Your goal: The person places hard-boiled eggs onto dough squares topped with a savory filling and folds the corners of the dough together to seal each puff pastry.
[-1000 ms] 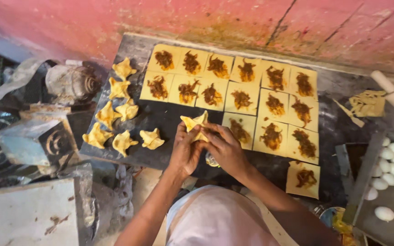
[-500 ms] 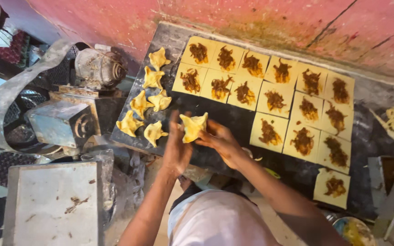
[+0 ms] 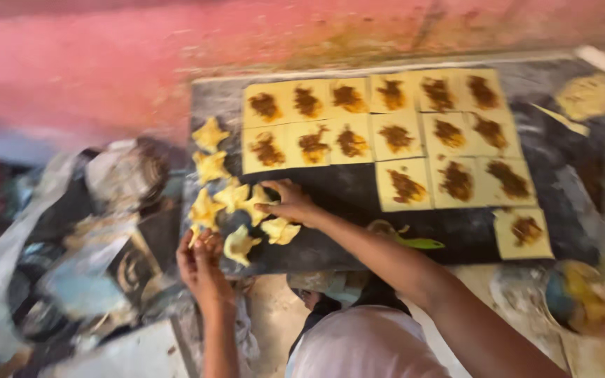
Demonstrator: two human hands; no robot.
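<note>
The right hand (image 3: 290, 203) reaches over the dark tabletop (image 3: 344, 189) toward its left edge. Its fingers are only a little apart, and the fingertips rest on a folded pastry (image 3: 255, 199), pinching it lightly against the surface. The left hand (image 3: 201, 262) is at the front left corner of the tabletop, fingers curved loosely and half open; it touches the lowest piece of the folded pastries (the picture is blurred here, so I cannot tell if it really grips it). Around both hands lies a group of folded pastries (image 3: 211, 168), running along the left edge. Flat dough squares with brown filling (image 3: 386, 119) lie in rows from the back edge to the middle, and one single square (image 3: 524, 232) sits near the front right corner. A green tool (image 3: 414, 243) lies near the front edge, just beside the right forearm.
</note>
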